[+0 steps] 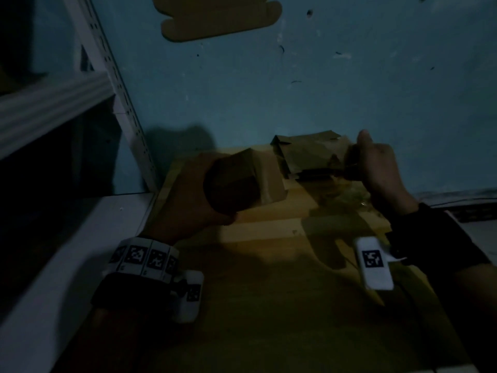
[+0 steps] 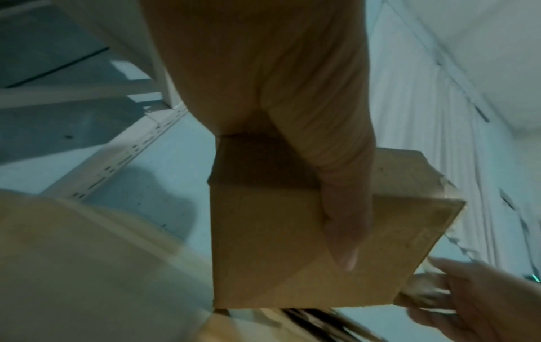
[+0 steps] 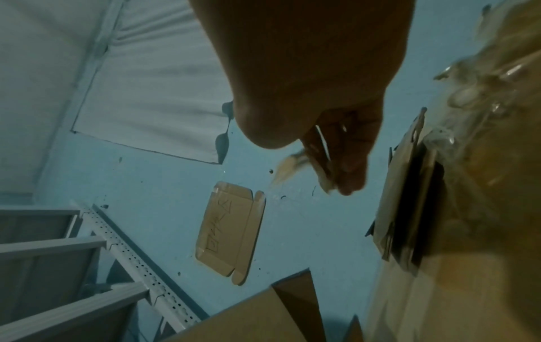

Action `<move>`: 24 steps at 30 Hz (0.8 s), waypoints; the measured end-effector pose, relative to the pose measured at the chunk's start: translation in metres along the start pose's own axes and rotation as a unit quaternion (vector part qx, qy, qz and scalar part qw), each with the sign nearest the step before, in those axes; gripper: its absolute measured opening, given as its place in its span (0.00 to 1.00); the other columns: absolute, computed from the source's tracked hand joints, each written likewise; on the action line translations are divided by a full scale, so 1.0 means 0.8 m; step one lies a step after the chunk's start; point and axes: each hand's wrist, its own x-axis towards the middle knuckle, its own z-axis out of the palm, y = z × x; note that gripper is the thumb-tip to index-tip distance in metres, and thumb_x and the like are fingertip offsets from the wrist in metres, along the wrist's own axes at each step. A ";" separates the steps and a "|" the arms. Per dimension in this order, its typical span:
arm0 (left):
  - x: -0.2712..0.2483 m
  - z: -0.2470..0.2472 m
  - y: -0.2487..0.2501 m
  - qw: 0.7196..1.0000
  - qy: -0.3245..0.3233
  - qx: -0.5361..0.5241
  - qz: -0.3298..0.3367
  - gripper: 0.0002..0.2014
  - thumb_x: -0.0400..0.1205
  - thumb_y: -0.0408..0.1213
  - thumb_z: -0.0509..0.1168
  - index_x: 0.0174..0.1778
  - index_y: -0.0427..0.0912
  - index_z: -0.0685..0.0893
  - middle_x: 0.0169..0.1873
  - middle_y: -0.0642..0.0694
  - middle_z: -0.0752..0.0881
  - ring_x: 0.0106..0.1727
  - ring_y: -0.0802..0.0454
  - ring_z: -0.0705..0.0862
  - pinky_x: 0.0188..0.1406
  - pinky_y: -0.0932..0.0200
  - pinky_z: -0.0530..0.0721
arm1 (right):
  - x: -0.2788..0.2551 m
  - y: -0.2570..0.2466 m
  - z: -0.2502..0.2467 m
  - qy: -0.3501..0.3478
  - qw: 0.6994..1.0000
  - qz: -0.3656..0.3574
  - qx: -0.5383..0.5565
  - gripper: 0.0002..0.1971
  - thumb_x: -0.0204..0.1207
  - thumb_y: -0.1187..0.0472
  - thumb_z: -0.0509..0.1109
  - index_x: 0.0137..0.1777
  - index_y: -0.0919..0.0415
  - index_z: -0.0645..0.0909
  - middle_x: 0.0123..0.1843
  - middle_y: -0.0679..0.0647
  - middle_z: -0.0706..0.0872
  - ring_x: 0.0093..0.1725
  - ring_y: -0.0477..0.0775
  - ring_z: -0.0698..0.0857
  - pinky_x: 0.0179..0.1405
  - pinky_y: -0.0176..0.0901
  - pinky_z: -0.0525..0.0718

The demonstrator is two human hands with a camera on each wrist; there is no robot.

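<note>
Gripping a small cardboard box (image 1: 269, 181) off the brown surface, the left hand (image 1: 193, 203) lays one finger across its face, plain only in the left wrist view. The right hand (image 1: 376, 168) is at the flat cartons (image 1: 309, 154) just beside the box. The right wrist view alone shows it pinching a thin pale strip (image 3: 291, 162).

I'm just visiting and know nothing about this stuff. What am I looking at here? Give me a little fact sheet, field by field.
Setting: dim work surface covered with large cardboard sheets, against a blue wall
Left hand: grips a small cardboard box
Right hand: holds the edge of a bundle of flat cardboard pieces
On the wall: flat box blank
At left: white metal shelving
</note>
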 end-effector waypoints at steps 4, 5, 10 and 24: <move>0.003 0.004 -0.002 0.999 -0.009 0.027 0.044 0.51 0.47 0.52 0.87 0.67 0.60 0.73 0.63 0.59 0.79 0.66 0.60 0.77 0.65 0.65 0.75 | 0.008 0.010 -0.020 0.001 0.985 -0.042 -0.168 0.27 0.76 0.46 0.67 0.41 0.76 0.87 0.39 0.74 0.89 0.39 0.69 0.90 0.41 0.64 0.87; 0.003 0.005 -0.005 0.998 -0.010 0.031 0.048 0.51 0.48 0.50 0.89 0.67 0.61 0.72 0.62 0.62 0.78 0.64 0.66 0.75 0.65 0.71 0.72 | 0.008 0.012 -0.027 -0.016 0.980 -0.053 -0.192 0.21 0.76 0.50 0.74 0.39 0.73 0.88 0.36 0.72 0.89 0.35 0.65 0.89 0.36 0.62 0.86; 0.003 0.008 0.004 0.996 -0.026 0.051 0.066 0.50 0.51 0.46 0.90 0.68 0.57 0.73 0.62 0.58 0.77 0.60 0.69 0.75 0.61 0.79 0.67 | 0.006 0.020 -0.053 -0.032 0.965 -0.101 -0.240 0.07 0.69 0.67 0.84 0.39 0.60 0.88 0.34 0.62 0.91 0.26 0.58 0.88 0.24 0.38 0.84; 0.003 0.018 0.008 0.987 -0.062 0.119 0.086 0.56 0.51 0.59 0.87 0.76 0.52 0.73 0.69 0.50 0.74 0.70 0.47 0.70 0.66 0.39 0.75 | 0.015 0.034 -0.050 -0.001 0.945 -0.110 -0.310 0.09 0.72 0.63 0.82 0.34 0.67 0.90 0.29 0.65 0.87 0.27 0.49 0.78 0.22 0.39 0.70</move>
